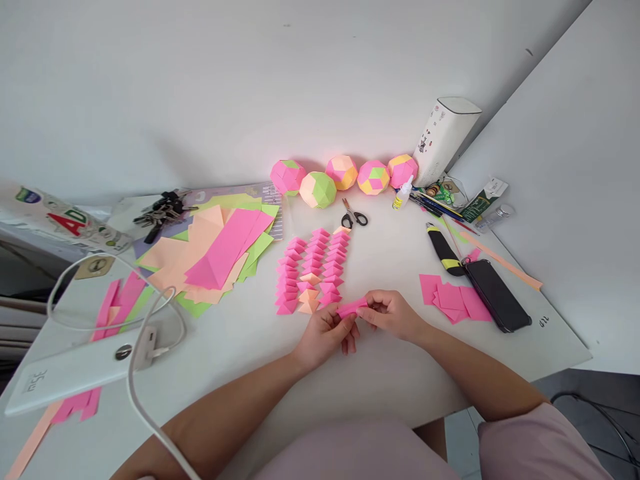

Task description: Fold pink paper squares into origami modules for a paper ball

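Observation:
A small folded piece of pink paper (353, 307) is stretched between my two hands, just above the white table. My left hand (327, 333) pinches its left end with thumb and fingers. At the other end, my right hand (389, 313) grips it the same way. Right behind my hands stand three rows of folded paper units (314, 257), mostly pink with a few peach ones. To the right lies a loose stack of pink paper pieces (453, 300).
Several paper balls (318, 190) line the wall, with scissors (354, 217) and a glue bottle (402, 195) in front. Coloured sheets (227, 250) and keys (163, 212) lie left, near a white power bank (75, 373) with its cable. A cutter (445, 250) and phone (497, 295) lie right.

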Demonstrator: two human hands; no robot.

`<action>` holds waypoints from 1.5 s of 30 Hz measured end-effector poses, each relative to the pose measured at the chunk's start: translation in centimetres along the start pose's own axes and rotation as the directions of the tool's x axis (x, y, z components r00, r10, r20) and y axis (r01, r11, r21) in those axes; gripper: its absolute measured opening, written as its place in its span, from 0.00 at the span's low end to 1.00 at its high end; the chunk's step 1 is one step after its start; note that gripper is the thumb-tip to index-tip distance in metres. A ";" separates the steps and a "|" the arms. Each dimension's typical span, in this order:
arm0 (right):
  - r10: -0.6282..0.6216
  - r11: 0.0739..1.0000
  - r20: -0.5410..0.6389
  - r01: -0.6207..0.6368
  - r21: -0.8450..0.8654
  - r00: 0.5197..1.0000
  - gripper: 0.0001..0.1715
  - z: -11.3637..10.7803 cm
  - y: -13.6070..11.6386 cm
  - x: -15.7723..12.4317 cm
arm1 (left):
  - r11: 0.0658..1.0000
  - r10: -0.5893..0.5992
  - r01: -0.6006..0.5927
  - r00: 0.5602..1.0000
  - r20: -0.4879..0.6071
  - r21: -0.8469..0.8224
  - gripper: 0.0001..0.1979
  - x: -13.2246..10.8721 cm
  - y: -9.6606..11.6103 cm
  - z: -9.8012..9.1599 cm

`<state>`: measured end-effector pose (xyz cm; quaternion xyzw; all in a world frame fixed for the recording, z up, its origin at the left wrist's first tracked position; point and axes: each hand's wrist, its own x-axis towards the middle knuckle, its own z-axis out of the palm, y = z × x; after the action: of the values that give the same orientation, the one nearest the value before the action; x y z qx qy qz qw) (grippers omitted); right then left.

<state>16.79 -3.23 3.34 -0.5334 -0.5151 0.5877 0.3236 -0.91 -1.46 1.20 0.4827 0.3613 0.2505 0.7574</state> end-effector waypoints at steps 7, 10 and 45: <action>-0.024 0.998 0.047 0.027 -0.065 0.999 0.03 0.4 0.3 -0.2 | 0.999 0.030 -0.030 0.999 0.024 0.012 0.16 -0.1 -0.7 -0.1; -0.032 0.996 0.069 0.037 -0.086 0.997 0.01 0.5 0.3 -0.3 | 0.999 0.032 -0.033 0.998 0.052 0.020 0.14 -0.2 -0.8 -0.2; -0.144 0.988 0.121 0.137 0.066 0.982 0.08 0.0 -0.5 -0.3 | 0.999 0.044 -0.045 0.998 0.042 0.023 0.17 -0.2 -0.6 -0.2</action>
<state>16.78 -3.39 3.87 -0.4483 -0.5537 0.6104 0.3462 -1.12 -1.74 0.71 0.5048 0.3375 0.2529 0.7532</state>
